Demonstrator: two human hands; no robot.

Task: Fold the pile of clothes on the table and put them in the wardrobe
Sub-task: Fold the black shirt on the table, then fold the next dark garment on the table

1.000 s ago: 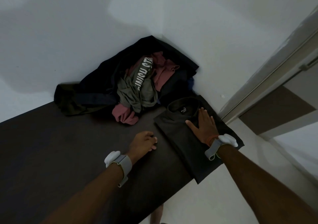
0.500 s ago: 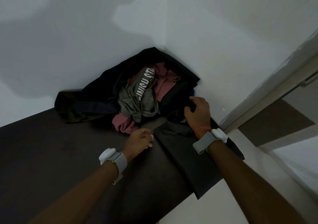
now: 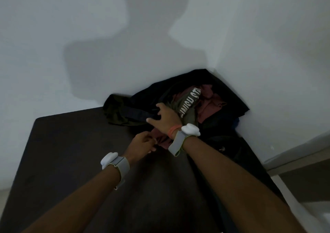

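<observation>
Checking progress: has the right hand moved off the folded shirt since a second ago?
Yes. The right hand left the folded shirt and went left and away, onto the pile in the corner.

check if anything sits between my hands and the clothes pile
Nothing visible does. The right hand rests on the pile, the left hand is at its pink near edge. The folded shirt lies to the right, off both paths.

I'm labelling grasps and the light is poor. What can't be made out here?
Head view only.
- Right hand: fingertips sink into the dark pile; grip unclear.
- Left hand: fingertips by the pink cloth, blurred; pinch unclear.
- Folded shirt: mostly under the right forearm, lost in shadow.
- Grey top: print cut by folds.
- Wardrobe: out of frame.
</observation>
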